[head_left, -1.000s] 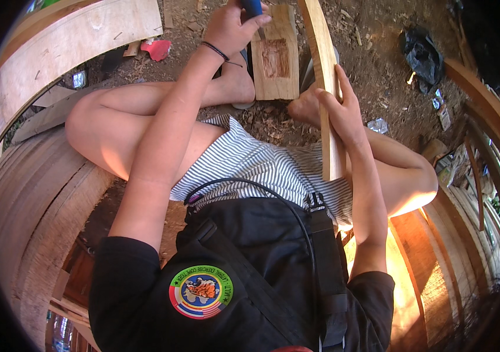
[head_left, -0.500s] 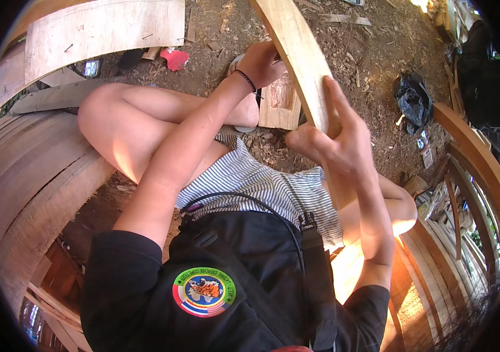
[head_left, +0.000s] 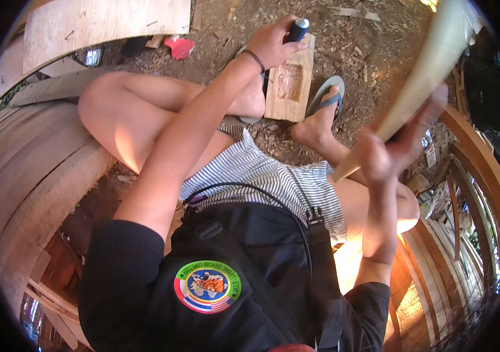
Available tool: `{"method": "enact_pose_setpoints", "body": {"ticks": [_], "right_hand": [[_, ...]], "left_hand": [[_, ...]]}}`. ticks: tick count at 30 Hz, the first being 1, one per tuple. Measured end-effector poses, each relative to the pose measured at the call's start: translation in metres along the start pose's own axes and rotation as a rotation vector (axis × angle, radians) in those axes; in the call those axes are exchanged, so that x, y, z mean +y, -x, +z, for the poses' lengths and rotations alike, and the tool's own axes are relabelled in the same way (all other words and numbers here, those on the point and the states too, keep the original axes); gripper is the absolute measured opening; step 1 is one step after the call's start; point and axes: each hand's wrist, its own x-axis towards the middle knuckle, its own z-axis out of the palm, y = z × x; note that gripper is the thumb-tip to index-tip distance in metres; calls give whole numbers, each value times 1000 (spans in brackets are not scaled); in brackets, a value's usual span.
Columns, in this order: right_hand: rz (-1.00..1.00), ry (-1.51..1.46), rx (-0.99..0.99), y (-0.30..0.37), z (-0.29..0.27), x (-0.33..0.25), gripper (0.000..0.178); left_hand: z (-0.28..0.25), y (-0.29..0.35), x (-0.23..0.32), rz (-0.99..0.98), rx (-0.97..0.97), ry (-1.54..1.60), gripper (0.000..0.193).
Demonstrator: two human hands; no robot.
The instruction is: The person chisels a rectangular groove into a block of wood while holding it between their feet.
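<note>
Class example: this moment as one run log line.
left hand: holding dark-handled tool | right hand: holding long wooden piece, blurred | nearby: recessed wooden block

The person wears a black short-sleeved shirt (head_left: 226,246) bearing a round emblem (head_left: 208,287) edged in green, red, white and blue, with an orange figure on a blue centre. A broad black strap (head_left: 324,258) runs down the right side of the torso, and a thin black cable (head_left: 279,196) curves across the waist. The shorts (head_left: 267,170) carry narrow white and dark stripes. A dark wristband (head_left: 254,58) circles the left wrist, perhaps braided, though too small to be sure. A sandal (head_left: 339,100) on the right foot has a grey sole and blue thong straps.
</note>
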Motion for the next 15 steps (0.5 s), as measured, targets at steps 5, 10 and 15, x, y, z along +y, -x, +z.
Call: {"method": "enact_pose_setpoints", "body": {"ticks": [5,10,15], "right_hand": [[195,257,-75,10,-7,-3,84],[224,215,-119,4,-10,-9,74],[244,213,-46,-24,-37,-40,89]], "left_hand": [[8,10,-3,13,-5,-119,53],[4,-9,11,-59,-91,-107,44],[25,26,11,-94,-47,-94,57]]}}
